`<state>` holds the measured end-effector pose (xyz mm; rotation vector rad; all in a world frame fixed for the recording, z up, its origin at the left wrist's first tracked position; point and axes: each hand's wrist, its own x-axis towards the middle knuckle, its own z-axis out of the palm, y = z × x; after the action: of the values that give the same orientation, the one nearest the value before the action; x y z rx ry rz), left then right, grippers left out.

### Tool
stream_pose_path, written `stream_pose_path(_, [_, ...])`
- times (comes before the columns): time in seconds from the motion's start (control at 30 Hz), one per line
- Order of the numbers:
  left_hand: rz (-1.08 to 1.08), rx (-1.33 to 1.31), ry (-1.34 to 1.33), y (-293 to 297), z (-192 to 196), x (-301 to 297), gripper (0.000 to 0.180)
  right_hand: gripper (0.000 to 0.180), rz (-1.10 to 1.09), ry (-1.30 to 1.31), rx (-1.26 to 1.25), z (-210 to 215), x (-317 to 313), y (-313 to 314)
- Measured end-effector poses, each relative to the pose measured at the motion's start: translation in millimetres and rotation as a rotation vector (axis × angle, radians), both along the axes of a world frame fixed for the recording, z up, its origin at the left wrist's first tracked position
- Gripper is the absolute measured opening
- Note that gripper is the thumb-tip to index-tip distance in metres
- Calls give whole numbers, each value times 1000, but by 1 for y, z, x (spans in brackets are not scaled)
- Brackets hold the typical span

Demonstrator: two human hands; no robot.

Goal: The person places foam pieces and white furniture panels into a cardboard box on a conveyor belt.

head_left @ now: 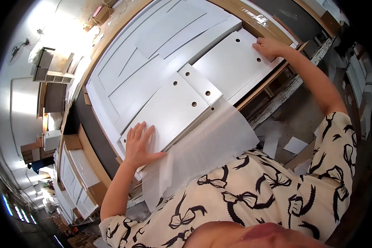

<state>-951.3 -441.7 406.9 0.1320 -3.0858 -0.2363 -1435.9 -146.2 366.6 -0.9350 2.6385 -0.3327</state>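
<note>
My left hand (139, 144) lies flat with spread fingers on the near end of a white panel (165, 111) drilled with round holes. My right hand (269, 46) presses palm-down on the far edge of a second white drilled panel (231, 64), which lies partly under the first. A sheet of thin translucent foam wrap (202, 153) hangs from under the panels toward my body. Both panels rest on a stack of larger white boards (153, 49) on a workbench.
Cardboard edging (260, 84) borders the stack on the right. More white boards in cardboard trays (80, 165) sit to the left. Paper scraps (295, 144) lie on the floor at right. Shelving and white furniture parts (45, 66) stand at far left.
</note>
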Motion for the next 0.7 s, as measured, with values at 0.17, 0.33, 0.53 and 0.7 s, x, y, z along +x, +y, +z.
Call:
stream_pose_path(0.17, [-270, 50, 388, 43, 12, -124, 29, 18, 227, 76, 114, 2, -31, 16])
stream_pose_path(0.33, [-610, 231, 339, 144, -16, -298, 14, 24, 291, 70, 121, 13, -16, -5])
stream_pose_path(0.53, [-656, 119, 357, 173, -54, -383, 22, 17, 354, 104, 49, 11, -16, -3])
stream_pose_path(0.7, [-621, 134, 367, 173, -54, -377, 27, 23, 387, 205, 104, 4, -19, 0])
